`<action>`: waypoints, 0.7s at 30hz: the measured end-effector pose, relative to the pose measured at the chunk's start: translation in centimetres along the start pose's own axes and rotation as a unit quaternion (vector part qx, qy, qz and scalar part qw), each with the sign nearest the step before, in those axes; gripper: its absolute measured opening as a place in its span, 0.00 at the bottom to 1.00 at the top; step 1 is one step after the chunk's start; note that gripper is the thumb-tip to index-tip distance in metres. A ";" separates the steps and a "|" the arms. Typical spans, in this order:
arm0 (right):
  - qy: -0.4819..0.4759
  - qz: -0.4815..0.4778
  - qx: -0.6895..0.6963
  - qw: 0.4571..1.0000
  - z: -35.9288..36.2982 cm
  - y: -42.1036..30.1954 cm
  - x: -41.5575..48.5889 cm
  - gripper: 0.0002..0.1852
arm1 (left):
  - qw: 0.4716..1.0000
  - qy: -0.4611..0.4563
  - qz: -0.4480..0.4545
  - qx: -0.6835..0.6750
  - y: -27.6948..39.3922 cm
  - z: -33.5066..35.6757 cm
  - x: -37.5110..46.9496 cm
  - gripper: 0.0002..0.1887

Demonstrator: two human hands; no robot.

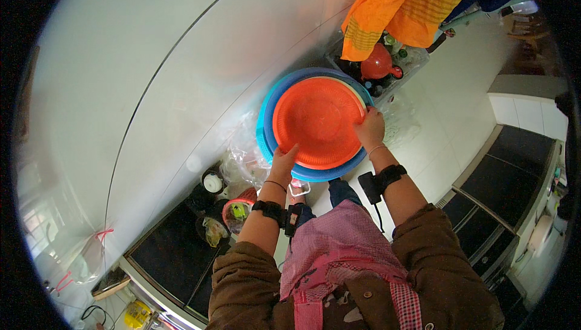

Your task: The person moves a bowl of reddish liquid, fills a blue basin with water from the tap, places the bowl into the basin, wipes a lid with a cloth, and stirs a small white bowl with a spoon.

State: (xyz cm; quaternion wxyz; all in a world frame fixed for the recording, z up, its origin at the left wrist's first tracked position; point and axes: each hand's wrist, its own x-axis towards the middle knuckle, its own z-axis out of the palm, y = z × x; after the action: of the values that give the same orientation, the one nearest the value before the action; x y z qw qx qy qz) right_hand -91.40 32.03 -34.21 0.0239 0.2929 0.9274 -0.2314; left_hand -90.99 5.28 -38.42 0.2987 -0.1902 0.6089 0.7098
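An orange plastic basin (320, 121) with a ribbed wall lies on top of a stack of basins before me. My left hand (284, 164) grips its near left rim, the thumb over the edge. On the right side, my right hand (371, 128) holds the rim, its fingertips partly hidden. A cream rim (356, 90) peeks out beneath the orange one. Under these sit a wider blue basin (313, 174) and a light-blue plastic rim (260, 135). I cannot tell whether the hands also hold the lower basins.
Behind the stack, a clear plastic bin (411, 69) holds bottles and a red plastic vessel (377, 63). An orange garment (399, 0) hangs above it. Clear plastic bags (245, 153) and a red basket (230, 212) are at left. Dark-fronted cabinets (504, 166) stand at right, beside the tiled floor (435, 148).
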 end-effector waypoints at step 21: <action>-0.237 0.186 0.442 0.845 -11.8 10.6 -3.3 0.24 | 0.945 0.118 0.022 0.303 4.4 1.9 0.5 0.32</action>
State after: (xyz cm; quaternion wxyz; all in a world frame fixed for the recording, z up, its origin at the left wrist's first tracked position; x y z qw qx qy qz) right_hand -81.77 43.12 -27.52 0.1535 0.3754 0.6212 -0.6705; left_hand -94.03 6.85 -35.08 0.2525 -0.1594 0.8305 0.4703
